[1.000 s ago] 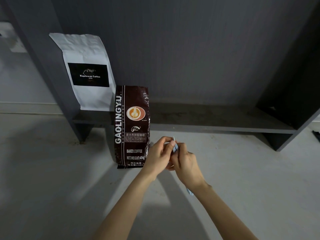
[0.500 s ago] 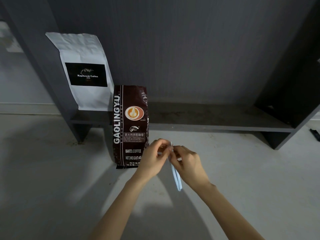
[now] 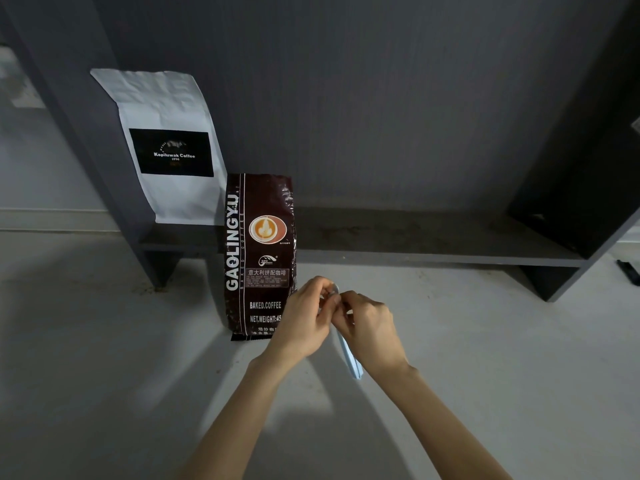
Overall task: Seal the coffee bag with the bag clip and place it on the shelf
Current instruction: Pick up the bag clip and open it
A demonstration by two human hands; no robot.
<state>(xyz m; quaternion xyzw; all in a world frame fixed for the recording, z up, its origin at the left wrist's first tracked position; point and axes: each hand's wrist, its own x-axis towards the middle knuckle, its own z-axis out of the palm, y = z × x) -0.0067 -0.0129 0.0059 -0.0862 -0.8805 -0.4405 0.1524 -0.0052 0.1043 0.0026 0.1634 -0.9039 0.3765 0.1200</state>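
Observation:
A dark brown coffee bag (image 3: 260, 251) stands upright on the pale floor, leaning against the front edge of the low dark shelf (image 3: 415, 237). Just right of its lower part, my left hand (image 3: 304, 320) and my right hand (image 3: 370, 330) meet, both pinching the top end of a long light-blue bag clip (image 3: 349, 356). The clip hangs down between my hands toward me. Neither hand touches the bag, though my left hand overlaps its lower right corner in the view.
A white coffee bag (image 3: 169, 147) with a black label stands on the shelf at the far left, against the upright panel (image 3: 86, 133). A dark side panel (image 3: 588, 150) closes the shelf at right. A small dark object (image 3: 628, 271) lies on the floor far right.
The clip swung from hidden behind my right hand to hanging down between both hands. My hands shifted slightly; the coffee bag stayed put.

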